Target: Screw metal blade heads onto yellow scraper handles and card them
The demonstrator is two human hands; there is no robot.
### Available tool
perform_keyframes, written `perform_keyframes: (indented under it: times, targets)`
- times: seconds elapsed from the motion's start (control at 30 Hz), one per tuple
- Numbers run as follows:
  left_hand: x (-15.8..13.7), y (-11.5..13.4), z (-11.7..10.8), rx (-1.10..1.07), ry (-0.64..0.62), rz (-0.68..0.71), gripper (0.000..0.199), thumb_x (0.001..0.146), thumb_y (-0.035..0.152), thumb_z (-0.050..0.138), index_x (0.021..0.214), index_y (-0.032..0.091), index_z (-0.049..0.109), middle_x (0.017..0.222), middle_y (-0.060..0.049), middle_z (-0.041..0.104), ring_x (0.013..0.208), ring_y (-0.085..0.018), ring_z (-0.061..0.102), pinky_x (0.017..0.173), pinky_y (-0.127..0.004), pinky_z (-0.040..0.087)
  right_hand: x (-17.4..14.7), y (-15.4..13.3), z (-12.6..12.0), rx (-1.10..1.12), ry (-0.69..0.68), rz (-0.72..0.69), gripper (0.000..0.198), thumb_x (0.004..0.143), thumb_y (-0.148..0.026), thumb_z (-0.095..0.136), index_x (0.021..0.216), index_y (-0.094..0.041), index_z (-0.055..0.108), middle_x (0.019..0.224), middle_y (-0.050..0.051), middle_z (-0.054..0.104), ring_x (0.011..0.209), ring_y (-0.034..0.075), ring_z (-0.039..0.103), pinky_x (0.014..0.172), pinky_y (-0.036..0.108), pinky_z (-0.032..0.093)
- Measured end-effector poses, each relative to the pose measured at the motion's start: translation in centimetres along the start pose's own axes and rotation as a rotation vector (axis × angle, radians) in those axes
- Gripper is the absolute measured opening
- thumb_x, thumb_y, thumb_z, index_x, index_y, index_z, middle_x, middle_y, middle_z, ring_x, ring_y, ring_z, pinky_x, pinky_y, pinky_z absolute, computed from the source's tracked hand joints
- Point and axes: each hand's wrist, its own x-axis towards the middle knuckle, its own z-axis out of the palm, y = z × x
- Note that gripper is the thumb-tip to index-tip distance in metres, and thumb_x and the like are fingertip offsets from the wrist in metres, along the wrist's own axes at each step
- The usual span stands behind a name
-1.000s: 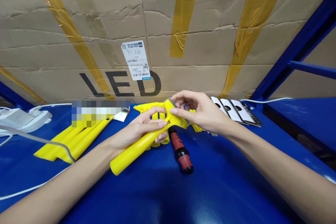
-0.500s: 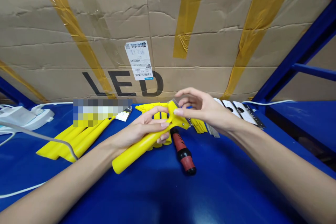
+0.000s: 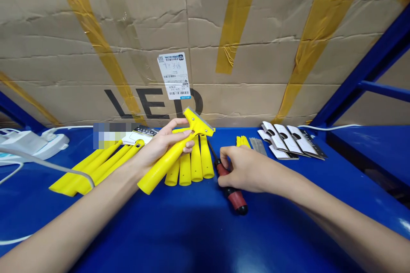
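Observation:
My left hand (image 3: 162, 145) is closed around the neck of a yellow scraper (image 3: 166, 163), which is tilted up to the right. Its wide head, with two screws and a metal blade along the edge, faces the cardboard. My right hand (image 3: 245, 168) has its thumb and fingers on the red and black handle of a screwdriver (image 3: 236, 198), which lies on the blue table (image 3: 198, 230). Behind the scraper, several yellow scraper handles (image 3: 196, 164) lie side by side, their far ends partly hidden by my left hand.
Small yellow strips (image 3: 243, 141), grey metal blades (image 3: 258, 146) and folded cards (image 3: 296, 138) lie at the right. Yellow scrapers (image 3: 102, 168) are grouped at the left, near a white power strip (image 3: 48, 147) and cables. A large cardboard box (image 3: 250, 94) stands along the back.
My right hand has left the scraper head and moved down onto the screwdriver handle. The scraper has turned in my left hand, so its screws and blade edge now show.

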Motion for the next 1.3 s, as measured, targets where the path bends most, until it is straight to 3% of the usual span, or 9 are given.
perform_keyframes:
  times: [0.13, 0.23, 0.33, 0.43, 0.5, 0.7, 0.87, 1.1, 1.3]
  targets:
    - [-0.5, 0.2, 0.1, -0.005, -0.003, 0.024, 0.029, 0.085, 0.005, 0.065, 0.108, 0.018, 0.054, 0.090, -0.007, 0.065, 0.061, -0.008, 0.055, 0.057, -0.020, 0.045, -1.1, 1.5, -1.5, 0.208, 0.070, 0.002, 0.023, 0.069, -0.022, 0.073, 0.070, -0.024, 0.050, 0.058, -0.002, 0.063, 0.047, 0.013, 0.052, 0.043, 0.025, 0.035]
    - [-1.1, 0.0, 0.1, 0.014, -0.007, 0.000, 0.029, 0.086, 0.009, 0.067, 0.109, 0.020, 0.054, 0.078, -0.004, 0.063, 0.061, -0.010, 0.056, 0.060, -0.020, 0.047, -2.6, 3.6, -3.0, 0.452, 0.086, -0.006, 0.016, 0.085, -0.038, 0.065, 0.092, -0.025, 0.057, 0.065, 0.000, 0.068, 0.046, 0.014, 0.058, 0.038, 0.025, 0.039]
    - [-1.9, -0.7, 0.5, 0.019, 0.000, -0.009, 0.029, 0.087, 0.013, 0.068, 0.110, 0.022, 0.054, 0.069, -0.001, 0.060, 0.061, -0.011, 0.056, 0.060, -0.020, 0.046, -3.6, 5.7, -3.7, 0.500, 0.307, -0.119, 0.033, 0.086, -0.047, 0.067, 0.108, -0.022, 0.066, 0.071, 0.002, 0.069, 0.052, 0.015, 0.062, 0.043, 0.026, 0.047]
    - [-2.4, -1.4, 1.3, -0.013, 0.033, -0.010, 0.027, 0.087, 0.011, 0.067, 0.108, 0.022, 0.053, 0.071, -0.001, 0.060, 0.060, -0.010, 0.054, 0.058, -0.019, 0.044, -4.1, 7.5, -3.3, 0.492, 0.554, -0.134, 0.037, 0.083, -0.051, 0.071, 0.105, -0.021, 0.074, 0.074, 0.003, 0.072, 0.052, 0.014, 0.059, 0.045, 0.027, 0.049]
    - [-2.6, -1.8, 1.7, -0.021, 0.050, -0.029, 0.027, 0.087, 0.010, 0.067, 0.106, 0.023, 0.053, 0.069, 0.000, 0.059, 0.059, -0.009, 0.054, 0.057, -0.018, 0.043, -4.3, 8.2, -2.9, 0.502, 0.614, -0.144, 0.034, 0.081, -0.049, 0.074, 0.100, -0.022, 0.077, 0.082, 0.005, 0.076, 0.062, 0.018, 0.066, 0.053, 0.030, 0.055]
    - [-2.5, -2.4, 1.8, -0.035, 0.106, -0.052, 0.033, 0.081, 0.013, 0.074, 0.107, 0.023, 0.056, 0.072, -0.001, 0.062, 0.054, -0.009, 0.053, 0.052, -0.019, 0.042, -5.3, 8.9, -2.4, 0.574, 0.638, -0.157, 0.025, 0.078, -0.041, 0.079, 0.098, -0.026, 0.079, 0.099, 0.005, 0.080, 0.092, 0.028, 0.076, 0.081, 0.042, 0.062]
    - [-2.3, -2.6, 1.4, -0.043, 0.112, -0.030, 0.031, 0.081, 0.010, 0.072, 0.104, 0.022, 0.055, 0.073, -0.001, 0.062, 0.057, -0.009, 0.055, 0.051, -0.017, 0.041, -5.5, 8.8, -2.3, 0.600, 0.615, -0.149, 0.022, 0.076, -0.039, 0.082, 0.095, -0.029, 0.079, 0.092, 0.003, 0.081, 0.080, 0.026, 0.078, 0.072, 0.038, 0.066]
    - [-2.2, -2.8, 1.2, -0.036, 0.095, -0.031, 0.034, 0.079, 0.010, 0.074, 0.104, 0.022, 0.055, 0.074, -0.002, 0.063, 0.054, -0.009, 0.054, 0.052, -0.019, 0.042, -5.4, 8.6, -2.0, 0.646, 0.573, -0.152, 0.020, 0.078, -0.038, 0.080, 0.097, -0.029, 0.078, 0.094, 0.005, 0.081, 0.082, 0.026, 0.079, 0.074, 0.037, 0.067]
    - [-2.4, -2.7, 1.2, -0.022, 0.097, -0.055, 0.032, 0.081, 0.015, 0.074, 0.106, 0.024, 0.055, 0.062, 0.003, 0.056, 0.052, -0.009, 0.051, 0.051, -0.019, 0.040, -5.5, 8.5, -2.0, 0.601, 0.595, -0.190, 0.018, 0.079, -0.035, 0.080, 0.097, -0.031, 0.078, 0.094, 0.003, 0.081, 0.082, 0.025, 0.079, 0.072, 0.037, 0.068]
